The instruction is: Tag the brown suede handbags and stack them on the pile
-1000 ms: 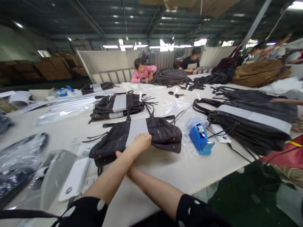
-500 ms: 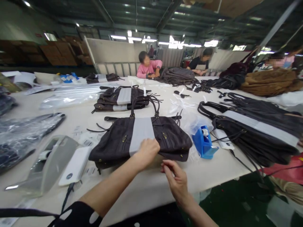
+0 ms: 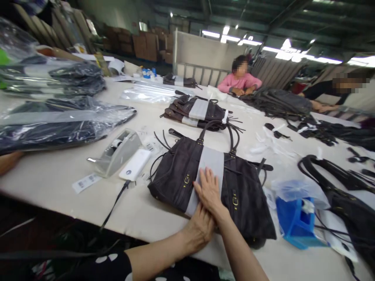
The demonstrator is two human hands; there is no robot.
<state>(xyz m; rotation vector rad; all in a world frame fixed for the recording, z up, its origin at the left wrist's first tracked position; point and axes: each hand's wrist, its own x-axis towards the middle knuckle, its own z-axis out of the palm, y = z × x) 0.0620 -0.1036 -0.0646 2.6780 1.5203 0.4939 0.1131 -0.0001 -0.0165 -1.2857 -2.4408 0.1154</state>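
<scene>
A dark handbag [image 3: 175, 171] lies on the table in front of me, its two looped handles pointing away. Around its middle runs a pale grey band [image 3: 212, 156]. My right hand [image 3: 208, 191] rests flat on that band with fingers extended. Below it, my left hand [image 3: 200, 226] presses at the near edge of the band, partly covered by the right hand; its visible fingers are stretched out. Brass-coloured buckles sit on either side of the band. Neither hand grasps anything that I can see.
Left of the bag are a grey tape dispenser [image 3: 120, 152] and a white corded device [image 3: 135, 164]. A blue tape dispenser [image 3: 295, 222] stands right. Behind are stacked banded bags [image 3: 199, 109]; plastic-wrapped bags [image 3: 58, 121] lie left. Two people work across the table.
My view has swung left. My right hand has moved from the bag's near edge onto the band and lies flat. My left hand has slid down from the band to its near edge.
</scene>
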